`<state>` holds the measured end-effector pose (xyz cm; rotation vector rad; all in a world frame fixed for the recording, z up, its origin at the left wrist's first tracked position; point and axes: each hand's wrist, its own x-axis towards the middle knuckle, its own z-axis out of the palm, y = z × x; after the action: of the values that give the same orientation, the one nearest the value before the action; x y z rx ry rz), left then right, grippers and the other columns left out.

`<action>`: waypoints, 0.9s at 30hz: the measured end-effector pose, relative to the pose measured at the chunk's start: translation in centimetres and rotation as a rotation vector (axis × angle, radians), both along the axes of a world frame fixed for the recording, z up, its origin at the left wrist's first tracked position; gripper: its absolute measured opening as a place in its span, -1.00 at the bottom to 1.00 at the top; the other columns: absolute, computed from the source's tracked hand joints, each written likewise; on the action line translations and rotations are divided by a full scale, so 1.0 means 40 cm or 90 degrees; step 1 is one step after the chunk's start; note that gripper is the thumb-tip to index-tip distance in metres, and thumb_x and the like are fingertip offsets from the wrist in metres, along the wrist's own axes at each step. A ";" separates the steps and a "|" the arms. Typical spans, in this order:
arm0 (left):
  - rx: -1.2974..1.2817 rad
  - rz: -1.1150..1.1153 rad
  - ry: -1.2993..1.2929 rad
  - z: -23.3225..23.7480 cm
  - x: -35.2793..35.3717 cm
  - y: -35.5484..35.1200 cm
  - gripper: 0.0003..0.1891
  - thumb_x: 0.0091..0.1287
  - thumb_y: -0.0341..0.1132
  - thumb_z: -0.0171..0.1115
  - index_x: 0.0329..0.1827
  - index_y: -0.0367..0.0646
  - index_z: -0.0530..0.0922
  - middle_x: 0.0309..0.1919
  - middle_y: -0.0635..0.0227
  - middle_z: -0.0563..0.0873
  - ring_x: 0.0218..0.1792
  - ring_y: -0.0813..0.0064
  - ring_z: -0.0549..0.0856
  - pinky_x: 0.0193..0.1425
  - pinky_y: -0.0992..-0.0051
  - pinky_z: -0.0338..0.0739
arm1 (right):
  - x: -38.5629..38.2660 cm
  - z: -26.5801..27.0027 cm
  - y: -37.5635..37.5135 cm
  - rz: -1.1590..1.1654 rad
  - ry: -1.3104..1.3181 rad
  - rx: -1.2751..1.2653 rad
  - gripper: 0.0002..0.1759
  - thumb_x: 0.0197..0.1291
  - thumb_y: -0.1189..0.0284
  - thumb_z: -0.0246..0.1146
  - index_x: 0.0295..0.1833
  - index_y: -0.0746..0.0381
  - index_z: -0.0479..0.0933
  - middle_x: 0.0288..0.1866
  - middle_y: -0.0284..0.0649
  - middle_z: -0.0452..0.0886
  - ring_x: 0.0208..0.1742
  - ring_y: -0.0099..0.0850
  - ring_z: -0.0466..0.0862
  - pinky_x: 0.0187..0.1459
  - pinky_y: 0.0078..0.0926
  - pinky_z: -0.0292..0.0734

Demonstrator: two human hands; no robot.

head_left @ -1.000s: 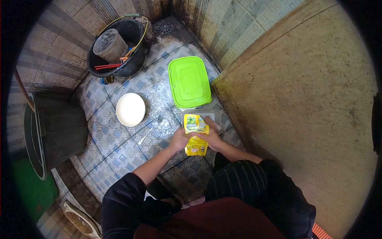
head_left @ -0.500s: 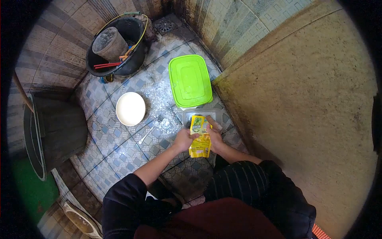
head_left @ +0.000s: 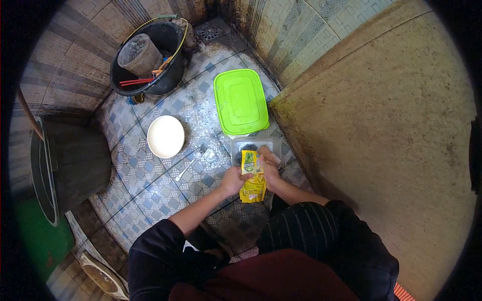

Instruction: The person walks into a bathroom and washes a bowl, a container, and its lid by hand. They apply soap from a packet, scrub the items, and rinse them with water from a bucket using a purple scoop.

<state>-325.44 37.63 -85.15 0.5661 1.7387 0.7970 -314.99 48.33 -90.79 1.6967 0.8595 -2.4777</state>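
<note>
My left hand [head_left: 233, 181] grips the left side of a yellow refill pouch [head_left: 253, 188], its thumb across the front. On the pouch's right side my right hand [head_left: 270, 169] is closed around the edge. The pouch has a green-and-white printed label and is held over the near side of a clear plastic container [head_left: 276, 143]. Something dark [head_left: 249, 147] shows in that container, partly hidden by the pouch. A bright green lidded box [head_left: 241, 102] lies just beyond it. To the left are a fork-like utensil [head_left: 187, 169] and a cream bowl [head_left: 166, 137].
A black bucket [head_left: 168, 83] with a yellow-edged handle holds a grey pot and red sticks at the back left. A large dark bin [head_left: 80, 160] stands at left. The wet tiled floor [head_left: 150, 193] meets a stained wall [head_left: 381, 120] on the right. A drain [head_left: 209, 32] is in the far corner.
The pouch has shifted slightly toward me and its upper part is bent differently. More of the dark thing in the clear container shows. Both hands keep their grip.
</note>
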 end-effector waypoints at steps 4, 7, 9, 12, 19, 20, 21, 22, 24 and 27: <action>-0.021 0.006 -0.010 0.010 0.008 -0.020 -0.75 0.19 -0.27 0.12 -0.27 -0.33 0.55 -0.43 0.26 0.66 -0.43 0.58 0.59 -0.30 0.50 0.46 | 0.019 -0.055 0.037 -0.009 0.032 0.009 -0.58 0.17 0.13 0.02 -0.09 0.28 0.40 -0.22 -0.27 0.52 -0.25 -0.53 0.51 -0.29 -0.53 0.42; 0.012 0.103 -0.077 0.022 0.011 -0.031 -0.73 0.21 -0.26 0.11 -0.24 -0.34 0.54 -0.41 0.27 0.65 -0.41 0.60 0.58 -0.33 0.52 0.47 | 0.020 0.040 0.062 0.209 0.210 0.045 -0.57 0.10 0.22 0.13 -0.01 0.28 0.37 -0.14 -0.27 0.51 -0.14 -0.53 0.50 -0.18 -0.53 0.41; 0.002 0.301 -0.258 0.016 0.014 -0.019 -0.73 0.21 -0.27 0.10 -0.20 -0.33 0.51 -0.38 0.28 0.63 -0.41 0.60 0.58 -0.36 0.56 0.47 | 0.025 0.087 0.053 0.402 0.308 0.037 -0.60 0.02 0.43 0.22 0.01 0.29 0.36 -0.11 -0.26 0.50 -0.11 -0.50 0.50 -0.12 -0.54 0.41; 0.053 0.217 -0.181 -0.046 0.014 -0.029 -0.74 0.21 -0.28 0.10 -0.17 -0.32 0.49 -0.38 0.29 0.62 -0.43 0.59 0.57 -0.40 0.58 0.48 | 0.027 0.103 0.033 0.318 0.278 -0.032 -0.62 0.07 0.49 0.15 0.04 0.31 0.32 -0.07 -0.21 0.47 -0.07 -0.44 0.49 -0.04 -0.46 0.39; -0.040 0.227 -0.221 -0.026 -0.003 -0.024 -0.73 0.20 -0.25 0.12 -0.21 -0.32 0.51 -0.43 0.30 0.62 -0.54 0.60 0.57 -0.52 0.58 0.48 | 0.025 0.070 0.013 0.249 0.127 -0.001 -0.75 0.17 0.46 0.03 -0.05 0.31 0.38 -0.19 -0.23 0.51 -0.22 -0.47 0.53 -0.17 -0.53 0.44; -0.047 0.159 -0.192 -0.023 -0.014 -0.025 -0.73 0.20 -0.24 0.12 -0.22 -0.31 0.52 -0.45 0.31 0.62 -0.55 0.60 0.57 -0.54 0.58 0.48 | 0.026 0.065 0.010 0.251 0.127 -0.003 -0.75 0.17 0.46 0.03 -0.05 0.31 0.38 -0.19 -0.23 0.51 -0.22 -0.47 0.53 -0.17 -0.53 0.44; -0.054 0.091 -0.163 -0.023 -0.022 -0.024 -0.72 0.19 -0.22 0.13 -0.23 -0.31 0.52 -0.47 0.32 0.62 -0.57 0.61 0.57 -0.56 0.58 0.48 | 0.026 0.061 0.008 0.220 0.174 0.028 -0.76 0.17 0.45 0.03 -0.07 0.31 0.39 -0.22 -0.25 0.52 -0.27 -0.48 0.54 -0.22 -0.55 0.45; -0.055 0.093 -0.162 -0.023 -0.026 -0.023 -0.72 0.19 -0.22 0.13 -0.23 -0.31 0.52 -0.47 0.32 0.62 -0.57 0.61 0.57 -0.56 0.58 0.48 | 0.027 0.057 0.007 0.188 0.221 0.058 -0.78 0.18 0.45 0.02 -0.09 0.30 0.41 -0.25 -0.27 0.53 -0.33 -0.50 0.54 -0.27 -0.56 0.45; -0.053 0.049 -0.176 -0.019 -0.034 -0.017 -0.71 0.19 -0.20 0.13 -0.25 -0.30 0.54 -0.51 0.33 0.62 -0.58 0.60 0.57 -0.55 0.58 0.48 | 0.025 0.053 0.014 0.146 0.217 0.024 -0.79 0.19 0.46 0.00 -0.09 0.30 0.41 -0.26 -0.27 0.53 -0.33 -0.50 0.54 -0.28 -0.56 0.45; -0.045 0.052 -0.196 -0.005 -0.036 -0.004 -0.71 0.20 -0.20 0.12 -0.25 -0.30 0.54 -0.52 0.33 0.62 -0.60 0.61 0.57 -0.56 0.59 0.47 | 0.028 0.057 0.022 0.096 0.212 0.001 -0.79 0.19 0.47 -0.02 -0.10 0.30 0.41 -0.29 -0.28 0.53 -0.34 -0.50 0.54 -0.29 -0.55 0.45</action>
<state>-326.87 37.47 -85.36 0.3070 1.5064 0.8295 -313.89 49.22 -88.50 1.1838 0.9710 -2.6916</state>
